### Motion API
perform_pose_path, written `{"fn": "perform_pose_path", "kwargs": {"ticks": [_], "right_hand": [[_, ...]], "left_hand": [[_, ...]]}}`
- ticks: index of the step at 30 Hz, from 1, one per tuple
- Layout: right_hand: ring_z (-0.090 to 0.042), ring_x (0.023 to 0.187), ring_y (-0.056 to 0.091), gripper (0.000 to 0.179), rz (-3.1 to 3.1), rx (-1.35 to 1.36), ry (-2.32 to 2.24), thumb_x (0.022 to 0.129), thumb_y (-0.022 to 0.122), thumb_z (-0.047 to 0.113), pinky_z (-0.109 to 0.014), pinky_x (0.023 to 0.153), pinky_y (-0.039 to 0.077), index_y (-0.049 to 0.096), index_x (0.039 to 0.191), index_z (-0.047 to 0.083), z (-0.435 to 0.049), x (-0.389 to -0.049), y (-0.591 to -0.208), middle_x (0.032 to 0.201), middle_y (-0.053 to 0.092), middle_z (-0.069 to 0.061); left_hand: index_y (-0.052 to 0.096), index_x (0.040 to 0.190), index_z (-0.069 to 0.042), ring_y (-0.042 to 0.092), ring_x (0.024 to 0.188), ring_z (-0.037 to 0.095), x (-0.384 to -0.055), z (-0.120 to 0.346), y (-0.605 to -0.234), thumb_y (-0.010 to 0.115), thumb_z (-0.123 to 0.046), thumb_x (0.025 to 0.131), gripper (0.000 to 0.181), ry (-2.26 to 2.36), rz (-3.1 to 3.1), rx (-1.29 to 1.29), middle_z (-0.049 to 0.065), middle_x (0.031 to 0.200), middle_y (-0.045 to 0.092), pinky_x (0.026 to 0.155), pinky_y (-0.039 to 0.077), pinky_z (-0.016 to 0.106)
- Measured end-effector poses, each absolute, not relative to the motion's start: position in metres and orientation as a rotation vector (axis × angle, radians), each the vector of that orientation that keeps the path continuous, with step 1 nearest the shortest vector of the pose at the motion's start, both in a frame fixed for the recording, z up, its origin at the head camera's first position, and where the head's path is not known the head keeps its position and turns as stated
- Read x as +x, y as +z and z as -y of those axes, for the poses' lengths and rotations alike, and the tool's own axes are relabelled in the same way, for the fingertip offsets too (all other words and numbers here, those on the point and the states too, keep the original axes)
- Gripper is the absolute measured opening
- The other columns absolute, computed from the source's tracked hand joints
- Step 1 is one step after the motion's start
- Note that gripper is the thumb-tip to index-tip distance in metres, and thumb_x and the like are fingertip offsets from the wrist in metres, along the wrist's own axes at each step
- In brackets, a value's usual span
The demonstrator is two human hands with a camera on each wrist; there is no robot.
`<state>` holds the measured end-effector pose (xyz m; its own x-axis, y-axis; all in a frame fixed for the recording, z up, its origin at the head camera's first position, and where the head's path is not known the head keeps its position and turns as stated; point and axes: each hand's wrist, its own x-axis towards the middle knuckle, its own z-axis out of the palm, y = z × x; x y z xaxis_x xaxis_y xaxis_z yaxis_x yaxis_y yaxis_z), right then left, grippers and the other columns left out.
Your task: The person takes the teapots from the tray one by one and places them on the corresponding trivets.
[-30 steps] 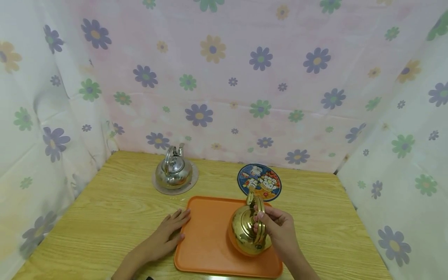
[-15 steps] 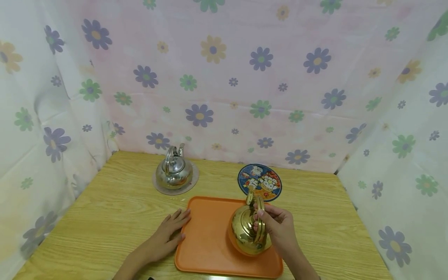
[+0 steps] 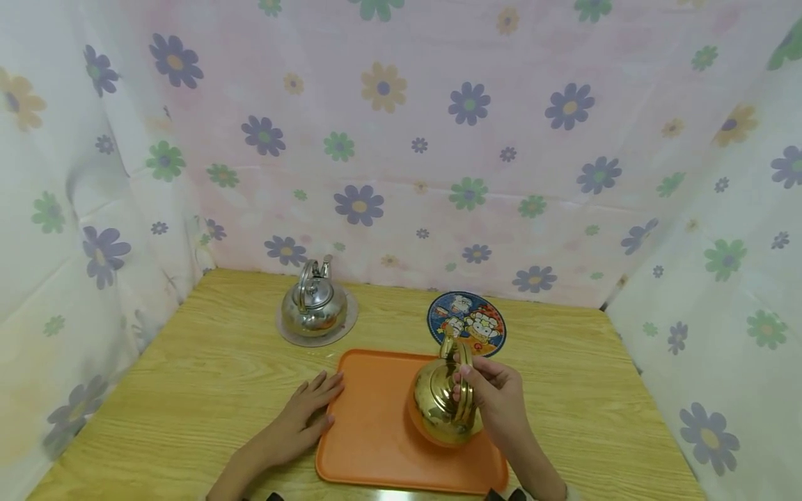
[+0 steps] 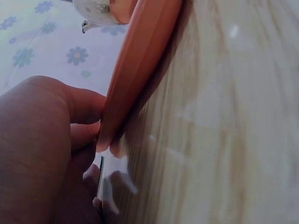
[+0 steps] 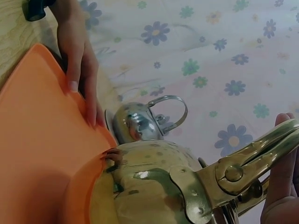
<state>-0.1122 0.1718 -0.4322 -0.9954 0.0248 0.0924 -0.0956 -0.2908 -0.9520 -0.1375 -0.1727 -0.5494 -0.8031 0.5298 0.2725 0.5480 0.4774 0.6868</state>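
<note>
My right hand (image 3: 501,396) grips the upright arched handle of a shiny gold kettle (image 3: 438,407). The kettle is over the right part of an orange rectangular tray (image 3: 370,431); whether its base touches the tray cannot be told. Its spout points to the back. In the right wrist view, the gold kettle (image 5: 149,186) fills the lower middle, and the fingers (image 5: 280,177) curl round the handle. My left hand (image 3: 301,421) lies with fingers extended, fingertips touching the tray's left rim. The left wrist view shows those fingers (image 4: 86,105) against the tray's edge (image 4: 140,56).
A silver kettle (image 3: 313,313) stands on a pale round mat (image 3: 349,321) at the back left. Behind the tray lies a round blue mat (image 3: 460,306) with cartoon figures. Flower-printed cloth (image 3: 388,209) encloses the wooden table (image 3: 583,390) at the back and sides.
The gold kettle has shifted slightly towards the back with my right hand, its base edge higher in the head view. My left hand stays at the tray's rim.
</note>
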Motion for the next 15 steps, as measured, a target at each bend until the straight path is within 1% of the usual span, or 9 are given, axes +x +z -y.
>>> {"fn": "perform_pose_path", "kwargs": {"ticks": [1, 2, 4, 5, 6, 8, 9, 12, 15], "right_hand": [[-0.010, 0.069, 0.071, 0.012, 1.825, 0.093, 2.465, 0.097, 0.062, -0.003, -0.023, 0.062, 0.059, 0.072, 0.101, 0.000, -0.1719, -0.1128, -0.4325, 0.081, 0.075, -0.004], [-0.010, 0.067, 0.071, 0.012, 1.831, 0.092, 2.462, 0.097, 0.062, -0.003, -0.023, 0.062, 0.059, 0.073, 0.101, -0.001, -0.1720, -0.1133, -0.4327, 0.080, 0.075, -0.004], [-0.010, 0.065, 0.070, 0.011, 1.829, 0.098, 2.467, 0.097, 0.062, -0.002, -0.024, 0.062, 0.059, 0.073, 0.102, -0.001, -0.1723, -0.1138, -0.4332, 0.078, 0.074, -0.003], [-0.010, 0.064, 0.070, 0.011, 1.822, 0.105, 2.474, 0.097, 0.062, -0.002, -0.024, 0.062, 0.059, 0.072, 0.102, -0.001, -0.1726, -0.1139, -0.4334, 0.078, 0.074, -0.003], [-0.010, 0.064, 0.069, 0.011, 1.817, 0.108, 2.476, 0.097, 0.062, -0.002, -0.024, 0.062, 0.059, 0.072, 0.102, -0.001, -0.1729, -0.1141, -0.4338, 0.078, 0.074, -0.002], [-0.009, 0.064, 0.069, 0.012, 1.797, 0.125, 2.486, 0.097, 0.062, -0.002, -0.024, 0.063, 0.060, 0.073, 0.101, 0.001, -0.1734, -0.1142, -0.4340, 0.078, 0.073, -0.002], [-0.009, 0.065, 0.069, 0.013, 1.786, 0.135, 2.493, 0.097, 0.062, -0.003, -0.025, 0.063, 0.060, 0.073, 0.101, 0.002, -0.1736, -0.1145, -0.4343, 0.078, 0.073, -0.002], [-0.009, 0.066, 0.069, 0.016, 1.771, 0.158, 2.493, 0.097, 0.061, -0.003, -0.024, 0.062, 0.059, 0.075, 0.100, 0.005, -0.1734, -0.1171, -0.4344, 0.079, 0.074, -0.001], [-0.008, 0.066, 0.070, 0.019, 1.765, 0.164, 2.477, 0.097, 0.061, -0.004, -0.021, 0.059, 0.057, 0.076, 0.100, 0.008, -0.1725, -0.1209, -0.4341, 0.078, 0.074, 0.000]], "left_hand": [[0.052, 0.147, 0.001, 0.026, 0.145, 0.056, -0.1376, 0.1725, -0.5495, 0.059, -0.017, 0.102, 0.048, -1.249, 2.676, -0.979, 0.018, 0.158, 0.043, 0.118, 0.012, 0.065], [0.052, 0.147, 0.001, 0.027, 0.145, 0.056, -0.1379, 0.1720, -0.5498, 0.059, -0.017, 0.102, 0.048, -1.247, 2.672, -0.978, 0.018, 0.158, 0.043, 0.117, 0.013, 0.065], [0.053, 0.146, 0.001, 0.027, 0.145, 0.056, -0.1382, 0.1713, -0.5504, 0.059, -0.016, 0.102, 0.048, -1.248, 2.662, -0.978, 0.018, 0.157, 0.043, 0.124, 0.006, 0.051], [0.053, 0.146, 0.001, 0.027, 0.145, 0.055, -0.1382, 0.1709, -0.5506, 0.059, -0.016, 0.102, 0.048, -1.249, 2.661, -0.975, 0.018, 0.157, 0.043, 0.126, 0.002, 0.040], [0.053, 0.146, 0.001, 0.027, 0.145, 0.055, -0.1381, 0.1706, -0.5509, 0.059, -0.016, 0.102, 0.048, -1.246, 2.658, -0.974, 0.018, 0.157, 0.043, 0.124, -0.002, 0.029], [0.053, 0.146, 0.000, 0.028, 0.144, 0.055, -0.1378, 0.1702, -0.5509, 0.059, -0.016, 0.102, 0.048, -1.241, 2.650, -0.978, 0.017, 0.157, 0.043, 0.118, -0.007, 0.014], [0.053, 0.146, 0.000, 0.028, 0.144, 0.056, -0.1375, 0.1701, -0.5507, 0.060, -0.016, 0.101, 0.048, -1.232, 2.646, -0.978, 0.017, 0.157, 0.044, 0.120, -0.005, 0.017], [0.053, 0.146, -0.001, 0.029, 0.144, 0.055, -0.1367, 0.1700, -0.5499, 0.060, -0.016, 0.101, 0.048, -1.225, 2.650, -0.966, 0.017, 0.157, 0.044, 0.124, 0.006, 0.043], [0.054, 0.146, -0.001, 0.028, 0.145, 0.054, -0.1367, 0.1699, -0.5488, 0.061, -0.017, 0.101, 0.048, -1.238, 2.665, -0.949, 0.017, 0.157, 0.044, 0.114, 0.016, 0.069]]}}
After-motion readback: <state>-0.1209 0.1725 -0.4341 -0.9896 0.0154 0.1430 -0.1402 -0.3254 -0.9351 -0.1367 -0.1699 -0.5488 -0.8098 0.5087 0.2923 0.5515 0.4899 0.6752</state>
